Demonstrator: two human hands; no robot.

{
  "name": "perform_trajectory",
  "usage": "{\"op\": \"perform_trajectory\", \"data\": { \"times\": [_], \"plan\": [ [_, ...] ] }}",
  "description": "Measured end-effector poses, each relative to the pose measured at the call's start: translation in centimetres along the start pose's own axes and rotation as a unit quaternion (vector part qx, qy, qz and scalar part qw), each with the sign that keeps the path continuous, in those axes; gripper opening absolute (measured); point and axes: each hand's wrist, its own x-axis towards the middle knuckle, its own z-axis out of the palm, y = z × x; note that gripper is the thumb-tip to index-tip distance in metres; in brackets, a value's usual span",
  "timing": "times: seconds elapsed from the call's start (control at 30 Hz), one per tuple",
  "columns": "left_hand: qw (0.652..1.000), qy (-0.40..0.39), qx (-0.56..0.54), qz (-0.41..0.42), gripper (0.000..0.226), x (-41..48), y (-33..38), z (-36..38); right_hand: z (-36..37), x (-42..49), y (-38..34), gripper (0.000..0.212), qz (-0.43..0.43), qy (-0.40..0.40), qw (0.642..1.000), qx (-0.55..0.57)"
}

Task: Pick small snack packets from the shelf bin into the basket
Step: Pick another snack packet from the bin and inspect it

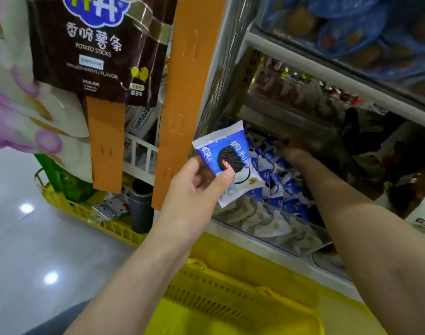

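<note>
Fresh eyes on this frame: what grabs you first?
The blue-and-white cookie packet, mid-frame, pinched in the left hand. Right of it, the right hand reaches into the shelf bin of matching packets, its grip too blurred to tell. The yellow basket waits below; a brown potato-sticks bag hangs top left.

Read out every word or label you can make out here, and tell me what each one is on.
"香脆薯条": brown hanging bag.
"POTATO STICKS": same bag.
"GRILLED WAGYU FLAVOR": same bag, slightly blurred.
Blue-and-white packet held by the left hand: Chinese characters, too blurred to read.
Too small or blurred: the bag's fine print and the packets in the bin.
</note>
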Motion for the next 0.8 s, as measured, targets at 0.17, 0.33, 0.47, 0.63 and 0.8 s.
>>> {"op": "perform_trajectory", "data": {
  "times": [0.17,0.33,0.47,0.63,0.8],
  "plan": [
    [1.0,-0.006,-0.001,0.004,0.025,0.1,-0.2,0.0,-0.2,1.5,0.1,0.028,0.006,-0.026,0.999,-0.036],
    [1.0,-0.012,0.0,0.009,0.027,-0.1,-0.6,0.2,-0.4,2.1,-0.1,0.023,0.003,-0.041,0.998,-0.047],
    [1.0,-0.012,0.007,0.012,0.029,0.0,-0.7,0.0,-0.2,1.9,0.0,0.03,-0.006,0.013,0.998,-0.056],
    [1.0,-0.005,0.011,0.007,0.027,-0.2,-0.5,-0.2,-1.3,-0.3,-1.2,0.036,-0.02,0.159,0.987,-0.009],
    [1.0,0.021,0.014,-0.007,0.027,-0.6,-0.6,-0.2,-2.0,-7.7,-2.4,0.021,-0.147,0.181,0.963,0.138]
  ]
}}
